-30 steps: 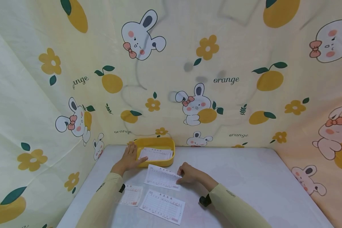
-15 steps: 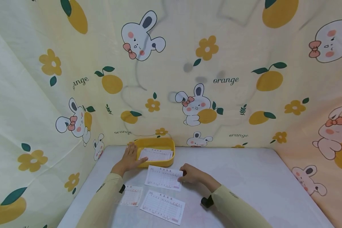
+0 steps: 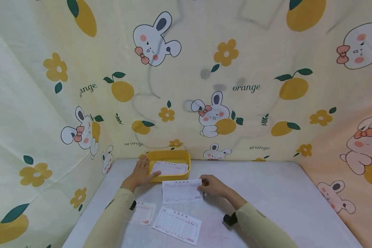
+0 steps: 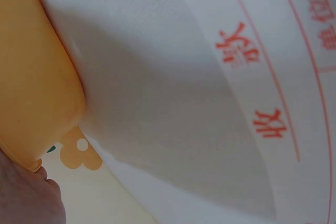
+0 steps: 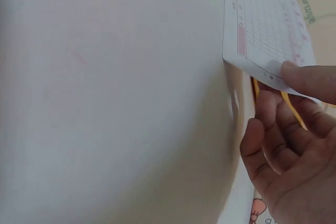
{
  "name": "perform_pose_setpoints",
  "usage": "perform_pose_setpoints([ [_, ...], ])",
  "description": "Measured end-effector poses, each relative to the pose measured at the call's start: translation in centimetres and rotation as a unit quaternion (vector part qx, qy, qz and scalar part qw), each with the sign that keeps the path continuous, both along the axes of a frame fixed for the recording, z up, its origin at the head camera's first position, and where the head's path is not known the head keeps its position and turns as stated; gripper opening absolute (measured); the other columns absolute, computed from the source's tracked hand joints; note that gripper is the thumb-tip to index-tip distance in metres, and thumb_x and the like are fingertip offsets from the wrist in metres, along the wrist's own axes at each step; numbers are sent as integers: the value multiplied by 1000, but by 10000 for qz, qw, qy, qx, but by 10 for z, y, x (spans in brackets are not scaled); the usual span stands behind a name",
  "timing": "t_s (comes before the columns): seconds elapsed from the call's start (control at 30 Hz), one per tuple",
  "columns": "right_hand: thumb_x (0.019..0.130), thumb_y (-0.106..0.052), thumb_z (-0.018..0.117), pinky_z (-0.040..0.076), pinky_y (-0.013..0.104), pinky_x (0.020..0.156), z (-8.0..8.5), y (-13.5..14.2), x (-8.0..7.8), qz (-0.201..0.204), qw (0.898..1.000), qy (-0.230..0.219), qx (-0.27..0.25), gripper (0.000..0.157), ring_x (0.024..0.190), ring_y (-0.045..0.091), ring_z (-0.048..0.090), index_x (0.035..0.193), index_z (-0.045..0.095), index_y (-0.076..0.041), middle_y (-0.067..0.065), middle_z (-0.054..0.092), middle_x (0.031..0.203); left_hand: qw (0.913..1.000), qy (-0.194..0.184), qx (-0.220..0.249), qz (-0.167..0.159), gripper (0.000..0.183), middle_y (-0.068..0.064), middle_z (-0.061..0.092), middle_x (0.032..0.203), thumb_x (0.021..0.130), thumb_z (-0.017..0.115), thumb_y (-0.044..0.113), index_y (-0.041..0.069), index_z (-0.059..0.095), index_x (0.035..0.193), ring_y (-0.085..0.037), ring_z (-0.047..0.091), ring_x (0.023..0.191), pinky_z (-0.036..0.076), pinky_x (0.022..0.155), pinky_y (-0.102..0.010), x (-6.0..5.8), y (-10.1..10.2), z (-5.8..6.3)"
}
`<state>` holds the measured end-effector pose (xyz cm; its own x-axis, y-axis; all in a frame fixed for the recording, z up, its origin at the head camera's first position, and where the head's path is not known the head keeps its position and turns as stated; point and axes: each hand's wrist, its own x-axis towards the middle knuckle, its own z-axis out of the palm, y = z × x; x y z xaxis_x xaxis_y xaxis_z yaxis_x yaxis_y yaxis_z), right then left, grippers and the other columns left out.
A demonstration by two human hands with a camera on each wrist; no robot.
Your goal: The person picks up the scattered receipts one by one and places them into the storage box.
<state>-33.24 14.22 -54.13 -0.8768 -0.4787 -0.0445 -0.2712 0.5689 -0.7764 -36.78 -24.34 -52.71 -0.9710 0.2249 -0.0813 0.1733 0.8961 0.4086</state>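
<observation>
My right hand (image 3: 215, 186) pinches the right end of a printed receipt slip (image 3: 181, 192) over the table; in the right wrist view the thumb lies on top of the slip (image 5: 262, 30) with curled fingers beneath. At the back left, my left hand (image 3: 139, 174) rests against a yellow plastic basket (image 3: 176, 178), its fingers straight along the left side and its thumb over the front rim. Inside the basket lie more receipt slips (image 3: 170, 168). Closer to me, one receipt slip (image 3: 177, 225) lies at a slant, and a smaller reddish slip (image 3: 144, 213) is partly hidden by my left sleeve.
The white tabletop (image 3: 266, 199) stretches out to the right. A patterned cloth (image 3: 251, 113) with rabbits and oranges hangs behind the table and along both sides. The basket stands close to the back cloth.
My right hand has moved to the right, drawing the pinched slip slightly right and turning it straighter, its right end now higher. The left hand and the basket have stayed in place.
</observation>
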Motion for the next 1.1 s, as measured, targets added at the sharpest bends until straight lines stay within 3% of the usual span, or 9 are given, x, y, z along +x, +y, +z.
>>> perform_pose_setpoints([
  [0.23, 101, -12, 74, 51, 32, 82, 3, 10, -1, -158, 9987, 441, -197, 5, 90, 16, 63, 104, 70, -11, -1, 71, 98, 9998, -7, -218, -39, 131, -26, -16, 176, 93, 40, 91, -10, -2, 166, -42, -15, 164, -6, 132, -56, -11, -5, -11],
  [0.4, 103, -13, 72, 48, 30, 79, 5, 17, -7, -251, 9975, 563, -343, 5, 86, 15, 60, 100, 69, -11, -1, 68, 92, 9998, -42, -198, -31, 132, -26, -16, 176, 93, 39, 92, -10, -2, 166, -42, -15, 164, -7, 132, -56, -10, -5, -10],
  [0.6, 103, -15, 73, 48, 28, 72, 9, 23, -12, -630, 9953, 350, -652, 7, 85, 17, 58, 102, 68, -10, 1, 65, 91, 9999, -17, -97, -30, 134, -28, -15, 176, 92, 41, 92, -12, 0, 166, -42, -14, 164, -8, 132, -55, -6, -3, -5],
  [0.77, 104, -16, 73, 50, 25, 65, 10, 24, -14, -904, 9917, 203, -893, 11, 78, 16, 58, 108, 67, -7, 3, 66, 89, 9997, -36, -213, -68, 131, -26, -16, 176, 94, 40, 91, -10, -1, 166, -41, -14, 164, -7, 133, -55, -9, -5, -7],
  [1.1, 105, -16, 72, 38, 23, 55, 19, 20, -19, -1685, 9722, -9, -1628, 21, 67, 16, 51, 122, 68, -5, 13, 66, 86, 9996, -107, -256, 5, 126, -25, -16, 177, 97, 47, 84, -9, -1, 167, -41, -15, 164, -5, 133, -56, -12, -5, -8],
])
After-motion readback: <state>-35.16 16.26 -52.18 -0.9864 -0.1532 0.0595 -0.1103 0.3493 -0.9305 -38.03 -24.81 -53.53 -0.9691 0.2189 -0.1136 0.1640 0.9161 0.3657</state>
